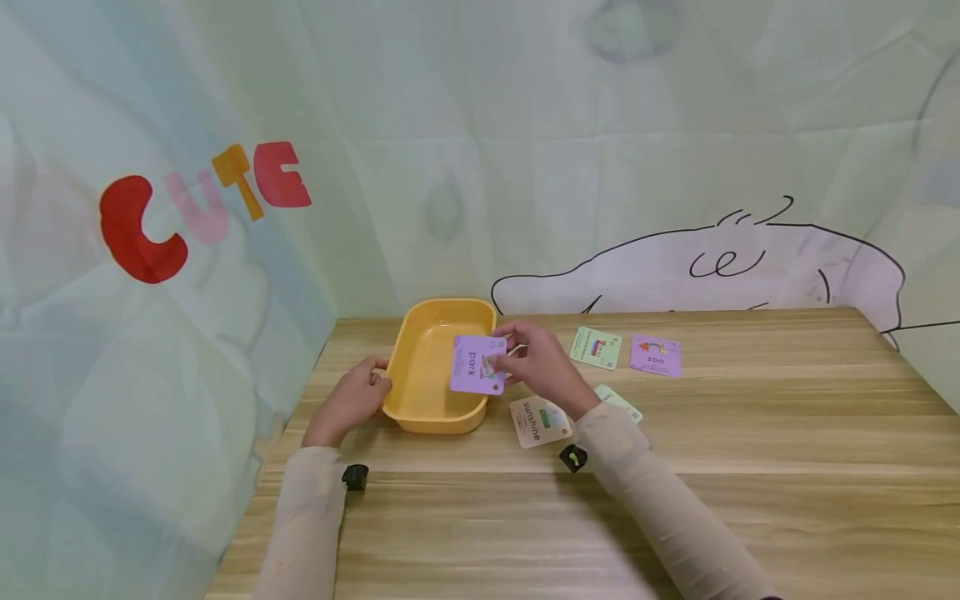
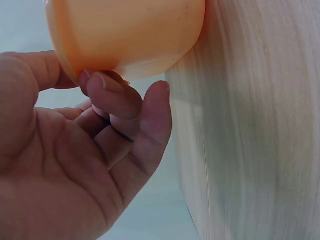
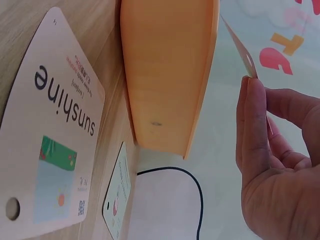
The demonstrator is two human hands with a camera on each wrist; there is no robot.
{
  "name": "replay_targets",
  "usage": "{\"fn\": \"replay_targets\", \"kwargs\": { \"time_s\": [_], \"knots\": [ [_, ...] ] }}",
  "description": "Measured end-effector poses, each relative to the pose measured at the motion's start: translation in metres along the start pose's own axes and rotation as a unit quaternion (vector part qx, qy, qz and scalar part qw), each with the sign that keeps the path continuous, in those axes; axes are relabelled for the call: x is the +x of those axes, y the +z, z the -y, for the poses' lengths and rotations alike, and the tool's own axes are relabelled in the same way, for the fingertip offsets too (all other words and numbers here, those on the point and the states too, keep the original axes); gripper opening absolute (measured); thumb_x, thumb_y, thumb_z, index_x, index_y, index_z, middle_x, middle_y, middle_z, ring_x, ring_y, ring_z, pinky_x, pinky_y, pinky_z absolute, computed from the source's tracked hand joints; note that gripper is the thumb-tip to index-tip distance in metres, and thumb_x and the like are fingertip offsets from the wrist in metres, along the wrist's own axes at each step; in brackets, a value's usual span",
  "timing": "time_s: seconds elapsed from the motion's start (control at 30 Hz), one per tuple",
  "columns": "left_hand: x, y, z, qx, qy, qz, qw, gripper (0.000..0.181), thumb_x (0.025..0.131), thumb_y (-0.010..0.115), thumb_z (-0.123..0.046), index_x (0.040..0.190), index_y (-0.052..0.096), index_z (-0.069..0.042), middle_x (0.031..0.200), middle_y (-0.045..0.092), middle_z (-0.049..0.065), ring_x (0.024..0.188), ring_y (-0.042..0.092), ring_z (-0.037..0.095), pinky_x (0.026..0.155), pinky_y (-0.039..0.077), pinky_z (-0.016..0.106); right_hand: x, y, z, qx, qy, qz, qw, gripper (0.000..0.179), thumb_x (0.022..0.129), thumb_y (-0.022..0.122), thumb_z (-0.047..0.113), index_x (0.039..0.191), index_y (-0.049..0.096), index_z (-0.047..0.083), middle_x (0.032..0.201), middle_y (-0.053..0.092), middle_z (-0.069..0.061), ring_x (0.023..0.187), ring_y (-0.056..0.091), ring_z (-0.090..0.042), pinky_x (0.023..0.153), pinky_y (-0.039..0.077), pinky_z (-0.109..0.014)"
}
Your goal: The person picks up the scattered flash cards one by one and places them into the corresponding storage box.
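A purple card (image 1: 467,367) printed "park" is pinched by my right hand (image 1: 546,367) over the right side of a yellow plastic tub (image 1: 408,414). In the right wrist view the card (image 3: 242,47) shows nearly edge-on between thumb and fingers, above the tub's rim. My left hand (image 1: 348,404) grips the tub's left rim, thumb on one side and fingers curled against the other, as the left wrist view shows. Close to the tub's right side lies a peach "sunshine" card (image 1: 534,425) on the table.
Farther right on the wooden table (image 1: 787,417) lie a purple "zoo" card (image 1: 656,356), a green card (image 1: 596,347) and another green card (image 1: 621,403), partly covered by the right forearm. A printed fabric backdrop (image 1: 420,167) rises behind and at the left.
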State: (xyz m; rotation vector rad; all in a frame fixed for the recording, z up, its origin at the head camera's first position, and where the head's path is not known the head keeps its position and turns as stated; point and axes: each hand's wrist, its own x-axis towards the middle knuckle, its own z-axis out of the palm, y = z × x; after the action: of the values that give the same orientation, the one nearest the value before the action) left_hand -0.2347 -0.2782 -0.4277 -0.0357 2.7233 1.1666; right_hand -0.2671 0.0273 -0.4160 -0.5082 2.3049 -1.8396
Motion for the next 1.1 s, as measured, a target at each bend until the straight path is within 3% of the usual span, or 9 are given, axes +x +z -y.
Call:
{"fn": "replay_targets", "kwargs": {
  "time_s": [0.27,0.53,0.8,1.1],
  "knots": [
    [-0.001,0.000,-0.001,0.004,0.003,-0.002,1.0000,0.041,0.102,0.042,-0.016,0.139,0.046,0.000,0.077,0.055,0.007,0.065,0.054,0.023,0.061,0.045,0.032,0.001,0.009,0.002,0.002,0.007,0.012,0.9999,0.037,0.090,0.071,-0.002,0.126,0.061,0.002,0.101,0.060,-0.016,0.088,0.069,-0.025,0.075,0.061,-0.049],
    [0.000,0.000,-0.002,0.002,0.001,-0.007,1.0000,0.042,0.101,0.042,-0.016,0.139,0.046,0.001,0.078,0.055,0.008,0.065,0.056,0.023,0.061,0.047,0.032,0.002,0.018,0.003,-0.004,0.014,0.012,0.9998,0.035,0.090,0.071,-0.001,0.124,0.062,0.005,0.101,0.059,-0.014,0.088,0.068,-0.024,0.068,0.062,-0.035],
    [-0.001,0.001,-0.002,-0.016,-0.002,-0.010,0.9998,0.043,0.100,0.042,-0.015,0.140,0.046,0.001,0.079,0.056,0.008,0.066,0.056,0.024,0.060,0.047,0.032,0.001,0.027,0.004,0.003,0.011,0.012,0.9999,0.032,0.091,0.070,-0.002,0.121,0.060,0.003,0.101,0.058,-0.014,0.087,0.068,-0.023,0.072,0.062,-0.042],
    [-0.002,0.001,-0.005,-0.014,-0.020,-0.008,0.9997,0.043,0.101,0.043,-0.016,0.140,0.045,0.000,0.081,0.056,0.009,0.067,0.056,0.023,0.061,0.047,0.032,0.004,0.037,-0.001,0.012,0.005,0.023,0.9996,0.031,0.091,0.068,-0.003,0.120,0.060,0.002,0.101,0.056,-0.014,0.085,0.067,-0.021,0.068,0.061,-0.035]
  ]
}}
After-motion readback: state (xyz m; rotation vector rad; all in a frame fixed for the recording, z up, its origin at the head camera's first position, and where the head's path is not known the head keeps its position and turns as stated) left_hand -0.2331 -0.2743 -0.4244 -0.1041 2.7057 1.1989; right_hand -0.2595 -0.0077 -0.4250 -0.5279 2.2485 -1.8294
